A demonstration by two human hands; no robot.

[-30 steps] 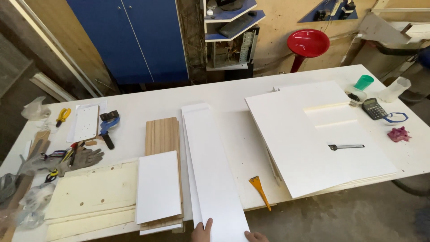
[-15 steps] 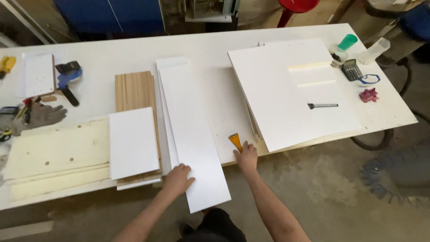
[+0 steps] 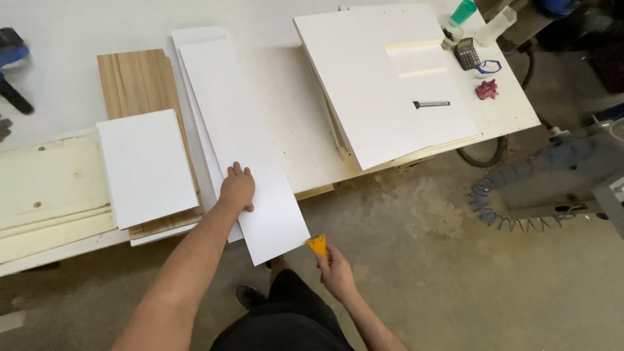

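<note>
My left hand [image 3: 238, 187] lies flat on a long white panel [image 3: 242, 136] whose near end juts out over the edge of the white worktable [image 3: 71, 36]. My right hand [image 3: 335, 272] is below the table edge, gripping an orange scraper [image 3: 317, 244] whose blade sits right at the panel's near right corner. More long white strips lie under the panel on its left side.
A small white board [image 3: 146, 166] rests on a wood-grain board [image 3: 138, 81] left of the panel, with pale wooden planks [image 3: 45, 188] further left. A big white sheet [image 3: 383, 78] holds a small dark tool [image 3: 430, 104]. A calculator [image 3: 467, 53], green bottle [image 3: 463, 12] and coiled hose [image 3: 497, 201] sit at right.
My right hand has lifted the orange scraper off the table and brought it down to the panel's near corner. My left hand has shifted a little along the panel. The view has tilted further down.
</note>
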